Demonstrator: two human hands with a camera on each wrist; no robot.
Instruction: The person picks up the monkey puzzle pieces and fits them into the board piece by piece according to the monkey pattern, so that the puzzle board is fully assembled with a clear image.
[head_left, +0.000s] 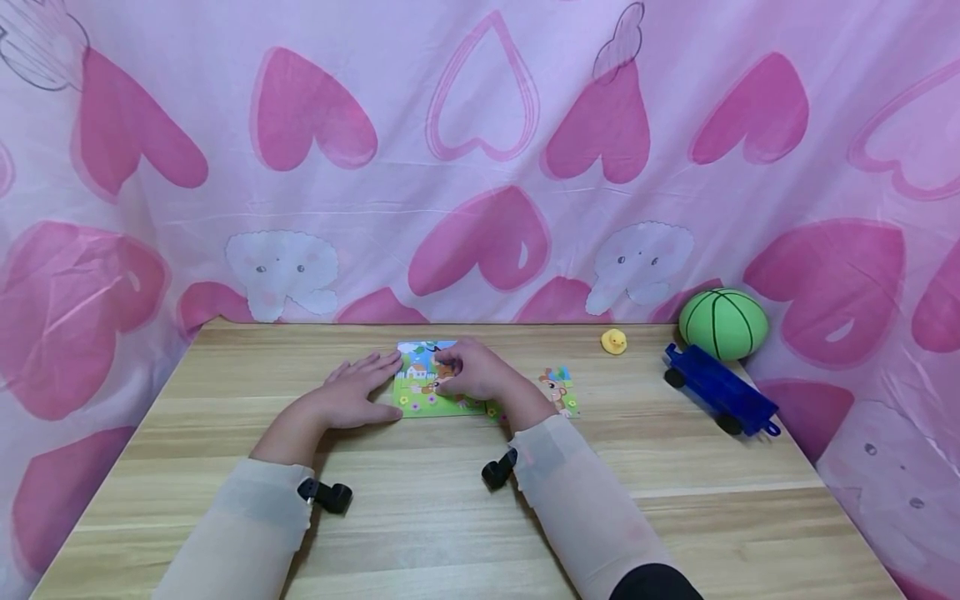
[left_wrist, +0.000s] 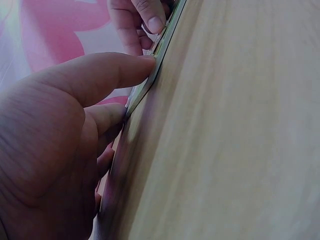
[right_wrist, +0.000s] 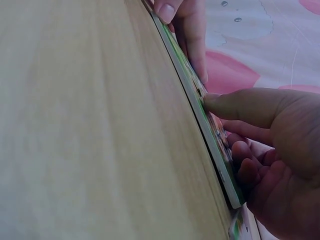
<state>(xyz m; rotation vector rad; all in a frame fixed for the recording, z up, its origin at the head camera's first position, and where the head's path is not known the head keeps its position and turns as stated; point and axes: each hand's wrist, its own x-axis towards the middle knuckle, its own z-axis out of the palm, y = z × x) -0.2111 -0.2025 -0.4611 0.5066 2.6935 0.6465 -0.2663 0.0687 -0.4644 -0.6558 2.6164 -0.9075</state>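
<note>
A flat picture puzzle (head_left: 420, 406) with a blue sky, a small house and a green flowered meadow lies on the table near its back edge. My left hand (head_left: 352, 393) rests at its left side with fingers extended, thumb and fingertips at the edge. Over the middle of the picture, my right hand (head_left: 482, 372) has thumb and fingers curled, pinching at a puzzle piece that they mostly hide. Its thumb (right_wrist: 225, 106) bears on the printed face beside a small dark gap. A loose puzzle section (head_left: 558, 392) with a cartoon animal lies just right, partly behind my right wrist.
A small yellow duck (head_left: 613, 341) sits toward the back right. Further right are a green ball (head_left: 723, 323) with black lines and a blue toy wagon (head_left: 720, 389) with black wheels. A pink heart-print cloth (head_left: 480, 233) hangs behind the wooden table (head_left: 420, 517).
</note>
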